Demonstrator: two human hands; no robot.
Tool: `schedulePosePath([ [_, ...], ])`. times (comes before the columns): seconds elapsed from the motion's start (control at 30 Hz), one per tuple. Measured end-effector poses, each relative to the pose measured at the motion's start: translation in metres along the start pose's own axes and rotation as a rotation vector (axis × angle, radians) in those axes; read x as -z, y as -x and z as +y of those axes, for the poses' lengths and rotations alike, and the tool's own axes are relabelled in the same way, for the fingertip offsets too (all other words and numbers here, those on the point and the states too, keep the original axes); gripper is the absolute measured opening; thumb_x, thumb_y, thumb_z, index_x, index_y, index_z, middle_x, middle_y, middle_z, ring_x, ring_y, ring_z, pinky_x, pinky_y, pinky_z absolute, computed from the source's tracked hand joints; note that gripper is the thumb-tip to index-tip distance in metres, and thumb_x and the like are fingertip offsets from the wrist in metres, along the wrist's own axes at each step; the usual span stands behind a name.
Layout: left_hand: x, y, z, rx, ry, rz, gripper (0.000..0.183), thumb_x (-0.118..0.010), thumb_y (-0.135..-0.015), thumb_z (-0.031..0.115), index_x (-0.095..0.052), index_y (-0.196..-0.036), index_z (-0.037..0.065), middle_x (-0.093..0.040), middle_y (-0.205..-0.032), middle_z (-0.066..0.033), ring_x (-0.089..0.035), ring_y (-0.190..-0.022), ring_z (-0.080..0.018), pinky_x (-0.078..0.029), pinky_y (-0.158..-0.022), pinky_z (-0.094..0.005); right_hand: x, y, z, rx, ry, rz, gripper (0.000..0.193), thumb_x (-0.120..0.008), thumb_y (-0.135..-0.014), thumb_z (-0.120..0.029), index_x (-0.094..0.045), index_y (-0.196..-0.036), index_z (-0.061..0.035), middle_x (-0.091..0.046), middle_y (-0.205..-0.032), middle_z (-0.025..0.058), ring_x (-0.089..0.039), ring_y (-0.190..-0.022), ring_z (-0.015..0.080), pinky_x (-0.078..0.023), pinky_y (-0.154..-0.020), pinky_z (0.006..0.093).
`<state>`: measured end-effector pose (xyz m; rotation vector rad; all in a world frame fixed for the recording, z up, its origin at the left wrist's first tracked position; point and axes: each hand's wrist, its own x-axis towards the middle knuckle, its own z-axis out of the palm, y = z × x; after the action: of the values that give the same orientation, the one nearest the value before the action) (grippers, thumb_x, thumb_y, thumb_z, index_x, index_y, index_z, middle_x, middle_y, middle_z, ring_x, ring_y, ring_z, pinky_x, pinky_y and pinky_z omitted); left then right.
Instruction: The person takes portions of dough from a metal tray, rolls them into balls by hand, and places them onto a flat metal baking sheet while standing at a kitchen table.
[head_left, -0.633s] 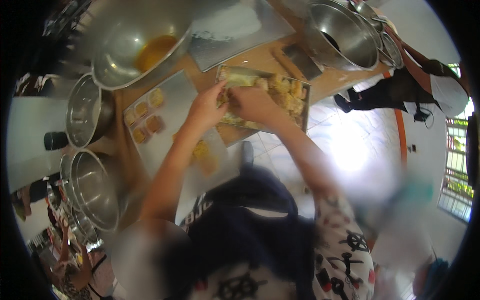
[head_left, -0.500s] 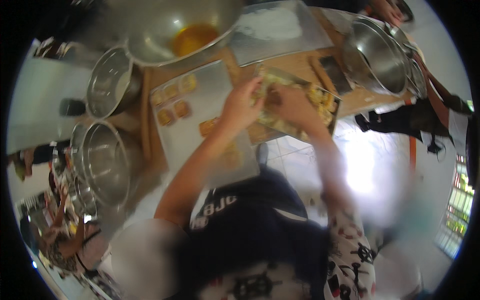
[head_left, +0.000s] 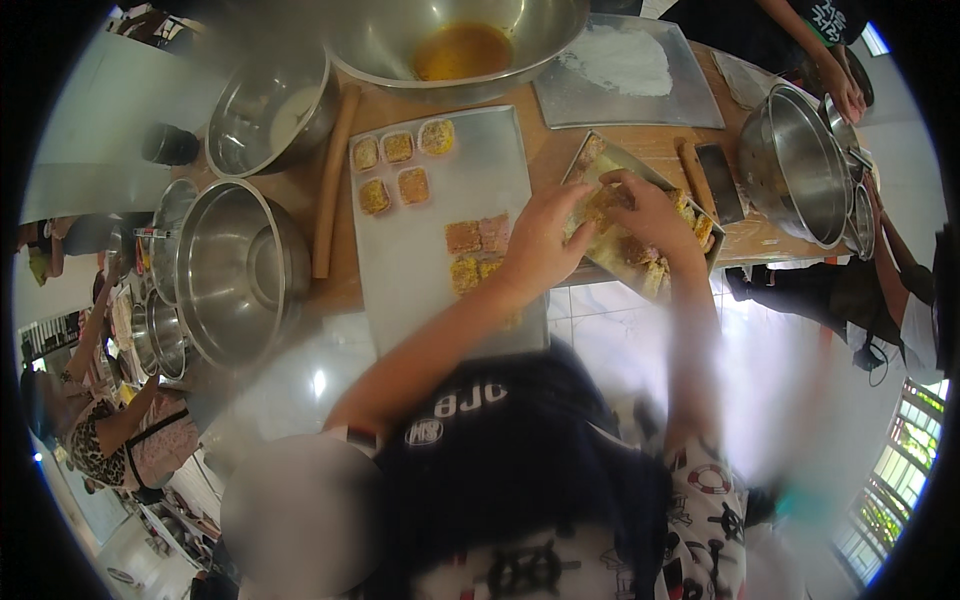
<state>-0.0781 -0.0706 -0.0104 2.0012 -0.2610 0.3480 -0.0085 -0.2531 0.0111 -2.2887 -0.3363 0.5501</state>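
A rectangular metal tin [head_left: 583, 152] holds small yellow and pinkish coated cake pieces [head_left: 690, 212]. At its left side my left hand [head_left: 543, 240] is open, thumb apart from the fingers, with nothing visible in it. My right hand [head_left: 655, 222] reaches over the tin's contents from the right, fingers curved and spread, thumb apart; no piece shows in its grasp. Left of the tin lies a flat metal tray [head_left: 400, 270]. Several yellow-topped pieces in clear cups [head_left: 398, 148] stand at its far end, and a block of uncupped coated squares [head_left: 478, 250] lies partly behind my left forearm.
A large steel bowl [head_left: 360, 70] with amber liquid stands at the far side. Beside it is a tray of white powder [head_left: 690, 100]. More bowls [head_left: 235, 265] line the left, others [head_left: 795, 165] the right. A scraper [head_left: 718, 180] lies near the tin. Other people work at both sides.
My hands, earlier close together inside the tin, have moved apart, and the left fingers have opened. The whole view has shifted, so the table appears further right.
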Motion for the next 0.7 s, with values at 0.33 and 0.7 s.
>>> schedulePosePath([
  [0.33,0.002,-0.002,-0.014,0.211,0.058,-0.074,0.043,-0.067,-0.078,0.010,-0.056,-0.120,0.013,-0.059,-0.104,-0.0051,-0.057,-0.094,-0.0168,-0.047,-0.072,-0.0272,0.016,0.007,-0.006,-0.166,-0.527,-0.168,0.044,-0.063,-0.080,-0.016,-0.052,-0.123,-0.0104,-0.058,-0.091,0.0026,-0.055,-0.076,0.0098,-0.047,-0.065,0.0241],
  [0.7,-0.010,-0.019,0.014,-0.100,-0.288,-0.153,0.063,-0.079,-0.063,0.018,-0.053,-0.119,0.005,-0.058,-0.106,-0.0142,-0.055,-0.100,-0.0334,-0.044,-0.085,-0.0411,0.013,0.008,0.011,-0.189,-0.865,-0.149,0.046,-0.065,-0.080,-0.011,-0.051,-0.123,-0.0065,-0.058,-0.093,0.0055,-0.057,-0.074,0.0098,-0.049,-0.060,0.0202],
])
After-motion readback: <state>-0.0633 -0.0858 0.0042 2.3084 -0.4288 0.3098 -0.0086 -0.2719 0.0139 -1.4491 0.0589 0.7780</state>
